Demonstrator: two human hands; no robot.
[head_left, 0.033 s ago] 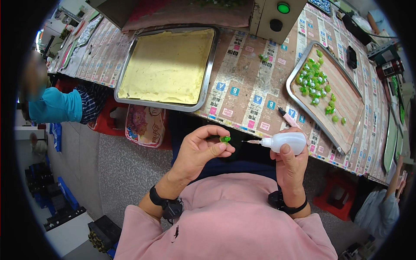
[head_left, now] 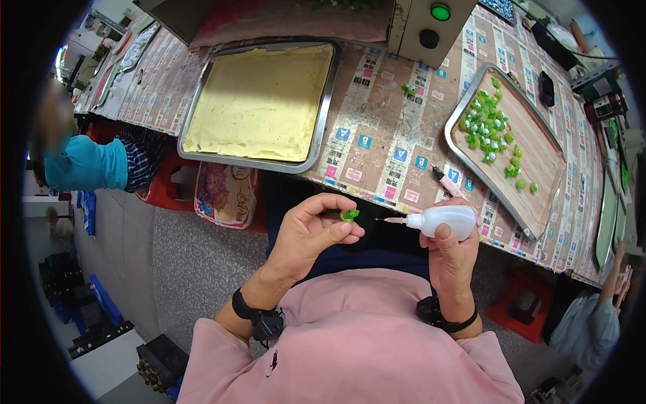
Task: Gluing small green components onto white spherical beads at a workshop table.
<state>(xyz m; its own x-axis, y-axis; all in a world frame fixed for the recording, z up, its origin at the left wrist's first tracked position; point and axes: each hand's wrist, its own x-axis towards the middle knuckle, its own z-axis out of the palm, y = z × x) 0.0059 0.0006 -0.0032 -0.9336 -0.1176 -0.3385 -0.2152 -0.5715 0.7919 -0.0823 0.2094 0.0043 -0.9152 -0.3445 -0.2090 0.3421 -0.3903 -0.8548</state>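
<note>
Left grip (head_left: pixel 311 230) pinches a green piece (head_left: pixel 348 216); right grip (head_left: pixel 449 254) encloses a white bottle (head_left: pixel 451 221), tip (head_left: pixel 389 219) apart. Two o'clock: tray (head_left: pixel 538 165) holding white-dotted pieces (head_left: pixel 490 129), others apparently plain.

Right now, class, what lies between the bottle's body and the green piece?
Head view: the tip of the bottle, then a bare gap to the green piece.

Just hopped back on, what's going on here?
A person holds a small green piece in the left hand, pinched at the fingertips. The right hand grips a white bottle, its thin needle pointing toward the piece but apart from it. On the table, a tray to the right holds a cluster of small green pieces, many with white eyes. To the left lies a tray with a yellow surface.
</note>
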